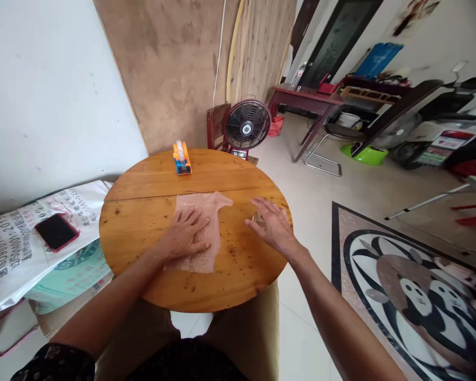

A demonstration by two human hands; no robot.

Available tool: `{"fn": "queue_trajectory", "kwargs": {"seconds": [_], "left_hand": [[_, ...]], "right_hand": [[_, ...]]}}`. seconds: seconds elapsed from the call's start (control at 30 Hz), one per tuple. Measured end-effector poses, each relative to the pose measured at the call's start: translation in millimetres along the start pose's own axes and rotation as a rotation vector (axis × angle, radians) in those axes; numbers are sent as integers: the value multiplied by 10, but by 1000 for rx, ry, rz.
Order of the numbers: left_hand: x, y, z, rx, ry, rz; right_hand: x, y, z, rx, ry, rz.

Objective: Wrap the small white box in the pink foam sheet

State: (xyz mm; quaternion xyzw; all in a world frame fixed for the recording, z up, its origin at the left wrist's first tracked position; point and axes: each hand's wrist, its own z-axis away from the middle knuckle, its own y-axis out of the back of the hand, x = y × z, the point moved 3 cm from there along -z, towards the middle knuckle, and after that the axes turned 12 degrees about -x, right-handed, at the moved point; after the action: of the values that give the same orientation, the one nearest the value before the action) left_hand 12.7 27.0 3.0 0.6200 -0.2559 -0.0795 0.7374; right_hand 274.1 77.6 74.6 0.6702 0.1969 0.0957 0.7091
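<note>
A pale pink bubble-wrap sheet (209, 209) lies flat on the round wooden table (143, 222). My left hand (185, 235) rests palm down on the sheet, fingers spread. My right hand (272, 225) hovers flat over the table's right edge, fingers stretched out, with a small object (256, 216) just under its fingertips that I cannot make out. An orange and blue tape dispenser (181, 157) stands at the far side of the table, apart from both hands.
A small black fan (246, 127) stands behind the table. White sacks (19, 238) with a black phone (56, 232) on top lie to the left. A dark red desk (307, 100), a chair and a scooter (452, 132) are at the right.
</note>
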Motion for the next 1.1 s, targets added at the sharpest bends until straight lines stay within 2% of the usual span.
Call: {"fn": "queue_trajectory", "kwargs": {"seconds": [0.1,0.17,0.27,0.33,0.37,0.43,0.47,0.53,0.57,0.63,0.7,0.77,0.9,1.1], "left_hand": [[-11,-9,-5,1,-5,-1],[-4,-7,-5,1,0,9],[17,4,-3,6,7,29],[31,15,-2,6,3,31],[35,21,0,7,2,32],[42,35,7,21,-4,39],[47,43,13,38,-11,47],[58,57,26,84,-21,65],[64,62,32,106,-24,70],[76,68,35,134,-26,73],[80,65,26,124,-15,71],[75,57,8,74,-7,73],[36,65,-5,-22,10,97],[-95,199,102,-34,47,123]], "right_hand": [[284,-16,-17,-152,-189,-40],[397,-29,-27,-221,-253,-56],[375,62,18,-172,-266,-192],[180,195,80,-48,-156,-528],[16,263,105,-15,-39,-699],[-387,350,121,-43,165,-888],[-603,357,100,-87,249,-924],[-989,266,-3,-254,347,-892],[-1129,183,-75,-333,376,-840],[-1245,-1,-234,-376,360,-731],[-1170,-170,-360,-329,296,-653],[-991,-296,-413,-274,240,-613],[-685,-434,-359,-217,198,-561],[-690,-535,-256,-161,207,-539]]}}
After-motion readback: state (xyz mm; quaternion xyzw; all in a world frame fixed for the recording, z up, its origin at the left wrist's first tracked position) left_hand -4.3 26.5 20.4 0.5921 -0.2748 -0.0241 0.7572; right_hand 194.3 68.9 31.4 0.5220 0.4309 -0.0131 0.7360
